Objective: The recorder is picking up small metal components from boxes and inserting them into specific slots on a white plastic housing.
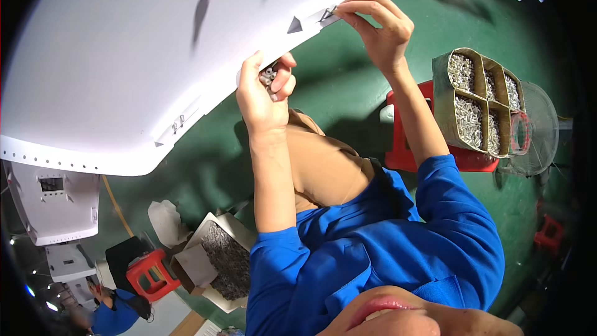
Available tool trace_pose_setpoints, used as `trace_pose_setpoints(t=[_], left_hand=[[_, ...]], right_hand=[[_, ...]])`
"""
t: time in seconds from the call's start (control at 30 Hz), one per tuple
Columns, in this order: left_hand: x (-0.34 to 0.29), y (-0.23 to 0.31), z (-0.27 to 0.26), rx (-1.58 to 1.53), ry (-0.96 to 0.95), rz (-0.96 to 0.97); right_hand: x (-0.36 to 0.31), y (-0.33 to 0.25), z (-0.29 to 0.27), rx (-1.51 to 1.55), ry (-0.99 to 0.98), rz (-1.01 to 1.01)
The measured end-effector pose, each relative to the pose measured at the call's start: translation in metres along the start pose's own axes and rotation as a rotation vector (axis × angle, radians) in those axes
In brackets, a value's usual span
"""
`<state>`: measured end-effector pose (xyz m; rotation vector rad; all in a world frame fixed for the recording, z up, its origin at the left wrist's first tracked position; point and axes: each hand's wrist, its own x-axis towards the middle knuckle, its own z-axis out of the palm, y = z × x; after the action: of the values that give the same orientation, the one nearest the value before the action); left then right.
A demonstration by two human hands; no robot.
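Your left hand is cupped at the near edge of the white panel: fingers curled loosely around several small silver fittings. Fittings sit in the hollow between thumb and fingers, open to view on top.

Your right hand is farther out and to the right, at the panel's edge. Thumb and index tips come together right at the pins; can't tell if they're closed on a fitting or just touching. Another pair of pins stands bare to your left along the same edge, well apart from both hands.

Containers: divided bin to your right, on a red stool; its visible cells are heaped with small metallic pieces. Fan just beyond it, to the right. Near left, a white tub holds a mass of small dark-grey parts, with a pale sheet over its left side.
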<state>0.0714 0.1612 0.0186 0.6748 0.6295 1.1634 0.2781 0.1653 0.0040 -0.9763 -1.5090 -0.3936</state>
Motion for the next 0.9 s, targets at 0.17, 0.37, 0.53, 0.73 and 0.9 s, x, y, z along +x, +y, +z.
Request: trace_pose_setpoints(t=[0.17, 0.37, 0.53, 0.73, 0.9], left_hand=[[0.001, 0.001, -0.004, -0.022, -0.088, 0.015], [-0.004, 0.006, -0.008, 0.029, -0.107, -0.043], [-0.003, 0.0, 0.003, 0.063, -0.183, -0.089], [0.001, -0.009, 0.012, 0.085, -0.232, -0.157], [0.006, -0.026, 0.02, 0.166, -0.101, -0.156]], right_hand=[[0.0, 0.001, -0.001, -0.048, 0.006, -0.062], [0.009, -0.032, -0.003, -0.117, -0.076, 0.083], [0.01, -0.041, -0.025, -0.168, -0.042, -0.023], [0.015, -0.074, -0.019, 0.026, -0.438, -0.011], [0.022, -0.073, -0.02, -0.017, -0.632, 0.057]])
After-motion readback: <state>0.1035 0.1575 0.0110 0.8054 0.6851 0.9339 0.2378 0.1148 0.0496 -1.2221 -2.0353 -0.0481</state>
